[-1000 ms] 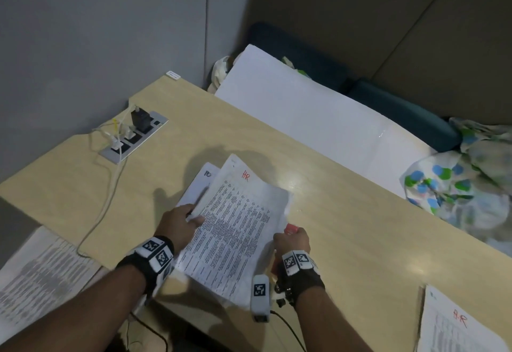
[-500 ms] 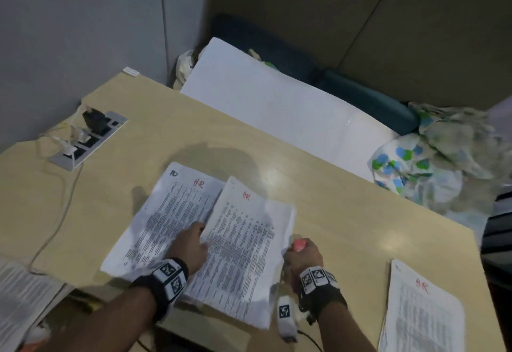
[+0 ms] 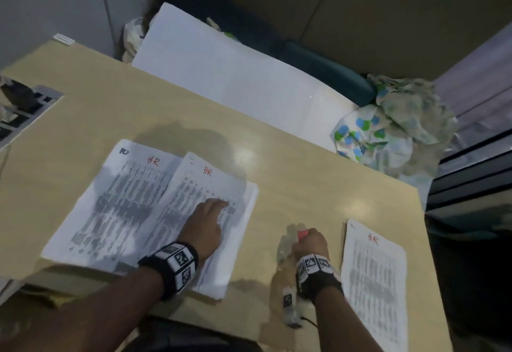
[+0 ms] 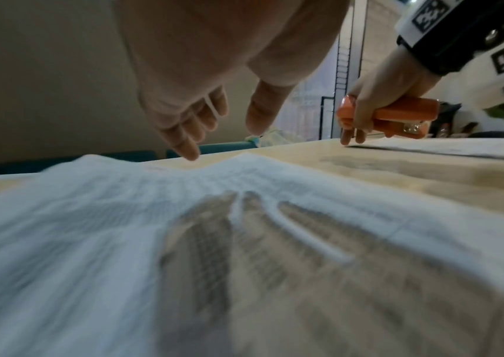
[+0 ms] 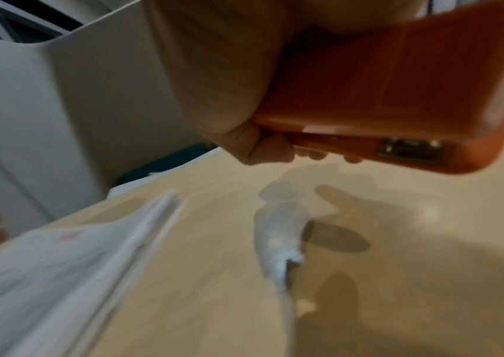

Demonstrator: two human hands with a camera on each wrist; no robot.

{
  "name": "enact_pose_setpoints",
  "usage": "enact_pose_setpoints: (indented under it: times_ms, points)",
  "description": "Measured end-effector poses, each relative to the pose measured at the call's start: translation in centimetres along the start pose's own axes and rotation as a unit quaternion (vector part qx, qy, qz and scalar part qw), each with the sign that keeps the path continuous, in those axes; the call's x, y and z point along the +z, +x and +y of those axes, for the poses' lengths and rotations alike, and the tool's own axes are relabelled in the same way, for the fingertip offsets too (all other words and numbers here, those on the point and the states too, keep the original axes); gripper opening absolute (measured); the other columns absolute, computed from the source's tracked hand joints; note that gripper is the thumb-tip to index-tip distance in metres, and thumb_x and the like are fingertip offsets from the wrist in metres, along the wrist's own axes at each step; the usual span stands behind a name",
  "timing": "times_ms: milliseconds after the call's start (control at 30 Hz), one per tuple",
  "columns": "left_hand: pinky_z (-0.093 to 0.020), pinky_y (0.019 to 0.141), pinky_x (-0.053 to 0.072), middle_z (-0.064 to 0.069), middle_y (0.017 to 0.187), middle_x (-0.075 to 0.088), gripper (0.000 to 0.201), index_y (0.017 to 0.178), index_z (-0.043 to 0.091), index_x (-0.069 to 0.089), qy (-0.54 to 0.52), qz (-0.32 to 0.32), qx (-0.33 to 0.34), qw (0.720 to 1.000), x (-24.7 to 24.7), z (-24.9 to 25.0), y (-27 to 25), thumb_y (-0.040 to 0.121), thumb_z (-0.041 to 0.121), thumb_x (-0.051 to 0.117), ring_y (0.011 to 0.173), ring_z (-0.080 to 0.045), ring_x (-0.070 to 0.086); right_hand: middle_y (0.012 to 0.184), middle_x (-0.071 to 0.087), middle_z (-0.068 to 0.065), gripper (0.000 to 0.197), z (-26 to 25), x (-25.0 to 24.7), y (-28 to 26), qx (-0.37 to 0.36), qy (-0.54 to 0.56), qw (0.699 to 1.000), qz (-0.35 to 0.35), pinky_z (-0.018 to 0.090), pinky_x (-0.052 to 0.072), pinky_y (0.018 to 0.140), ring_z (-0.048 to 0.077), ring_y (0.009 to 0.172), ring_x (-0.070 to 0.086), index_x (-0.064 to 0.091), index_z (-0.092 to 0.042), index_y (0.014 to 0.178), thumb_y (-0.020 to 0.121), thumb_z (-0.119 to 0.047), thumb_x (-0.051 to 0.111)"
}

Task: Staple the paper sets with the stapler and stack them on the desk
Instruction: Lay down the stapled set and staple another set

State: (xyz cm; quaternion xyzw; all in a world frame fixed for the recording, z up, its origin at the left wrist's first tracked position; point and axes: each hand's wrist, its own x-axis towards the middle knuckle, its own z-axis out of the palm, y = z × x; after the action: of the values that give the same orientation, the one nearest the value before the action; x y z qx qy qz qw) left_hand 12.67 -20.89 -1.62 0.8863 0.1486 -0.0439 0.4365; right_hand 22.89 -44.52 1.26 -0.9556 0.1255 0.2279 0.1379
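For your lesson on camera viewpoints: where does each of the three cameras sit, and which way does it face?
Head: on the person's head, facing down at the desk and paper sets; both forearms show.
Left wrist: on the left wrist, looking along the left hand above the paper.
Right wrist: on the right wrist, looking along the right hand, which grips the orange stapler.
Shared: the stapler shows in all three.

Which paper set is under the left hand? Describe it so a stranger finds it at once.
On the desk lie three paper sets. Two overlap at the left; the third lies apart at the right. Yours is the set on top of the pair, under the left hand, nearest the stapler.
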Motion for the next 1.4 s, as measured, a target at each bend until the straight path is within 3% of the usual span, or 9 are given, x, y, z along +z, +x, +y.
enact_pose_setpoints:
  times_ms: [100,233,433,533,700,867,1000,1267,1400]
  points:
    - [-0.029,0.106,0.036,0.007,0.139,0.039,0.039,0.128,0.025,0.046,-0.042,-0.093,0.019,0.995,3.2,3.2,0.4,0.093,0.008,0.044,0.125,-0.014,0.044,0.106,0.072,0.018,0.023,7.7,-2.9,0.8,0.041,-0.05,0.998,0.016,0.029,0.05,0.078,0.032,0.101,0.066,0.072,0.003,0.1,0.086,-0.01,0.058]
    - [-0.031,0.101,0.043,0.003,0.131,0.05,0.032,0.121,0.023,0.053,-0.044,-0.155,0.047,0.986,7.6,6.4,1.2,0.092,0.012,0.048,0.111,-0.015,0.055,0.124,0.065,0.012,0.031,18.1,-4.7,1.3,0.143,-0.053,0.988,0.021,0.022,0.041,0.073,0.027,0.114,0.062,0.066,-0.008,0.12,0.091,-0.016,0.058]
    - [-0.025,0.097,0.042,-0.002,0.124,0.057,0.029,0.118,0.015,0.058,-0.044,-0.181,0.014,0.982,13.6,11.2,2.2,0.09,0.01,0.052,0.106,-0.02,0.058,0.134,0.059,0.007,0.036,27.0,-5.5,2.2,0.166,-0.06,0.984,-0.008,0.025,0.044,0.102,0.022,0.127,0.054,0.063,-0.01,0.124,0.091,-0.022,0.057]
    - [-0.027,0.097,0.044,-0.004,0.121,0.061,0.028,0.115,0.016,0.06,-0.043,-0.189,-0.012,0.981,16.1,13.0,2.4,0.088,0.012,0.054,0.106,-0.021,0.059,0.13,0.062,0.005,0.037,29.3,-4.6,3.3,0.198,-0.036,0.979,-0.029,0.025,0.045,0.096,0.023,0.123,0.055,0.068,-0.015,0.121,0.086,-0.024,0.062]
    - [-0.028,0.096,0.044,-0.004,0.123,0.058,0.034,0.124,0.016,0.053,0.006,-0.267,-0.026,0.963,19.9,15.3,1.2,0.09,0.019,0.053,0.108,-0.023,0.058,0.126,0.054,0.015,0.043,29.5,-3.8,3.3,0.24,0.005,0.971,0.012,0.042,0.045,0.099,0.033,0.116,0.052,0.056,-0.007,0.117,0.084,-0.032,0.065]
    - [-0.028,0.078,0.041,-0.01,0.096,0.06,0.009,0.094,0.011,0.055,0.039,-0.238,-0.036,0.97,21.4,16.4,0.3,0.087,0.018,0.052,0.102,-0.032,0.059,0.118,0.062,0.014,0.038,28.1,-2.9,3.5,0.219,0.109,0.969,0.018,0.026,0.045,0.081,0.032,0.109,0.06,0.057,-0.005,0.119,0.084,-0.013,0.067]
    - [-0.032,0.092,0.045,-0.008,0.12,0.062,0.034,0.118,0.007,0.055,0.029,-0.207,-0.072,0.975,21.0,15.5,0.0,0.089,0.024,0.057,0.108,-0.028,0.058,0.12,0.061,0.018,0.052,25.7,-2.0,4.2,0.208,0.133,0.969,0.015,0.042,0.051,0.096,0.038,0.108,0.061,0.056,-0.005,0.119,0.075,-0.027,0.072]
    - [-0.028,0.095,0.045,-0.011,0.13,0.057,0.037,0.125,0.011,0.053,0.013,-0.182,-0.13,0.974,17.3,13.2,0.0,0.089,0.013,0.055,0.113,-0.027,0.057,0.101,0.064,0.005,0.034,20.3,-1.1,4.5,0.122,0.207,0.969,-0.053,0.036,0.056,0.088,0.023,0.089,0.063,0.049,-0.014,0.104,0.084,-0.031,0.069]
    - [-0.03,0.1,0.038,-0.012,0.136,0.053,0.038,0.131,0.006,0.047,-0.06,-0.154,-0.138,0.977,14.4,13.1,-0.4,0.093,0.008,0.052,0.125,-0.028,0.049,0.094,0.073,0.011,0.058,20.8,0.4,7.4,0.076,0.218,0.972,-0.053,0.042,0.058,0.083,0.028,0.083,0.07,0.063,-0.009,0.103,0.069,-0.056,0.064]
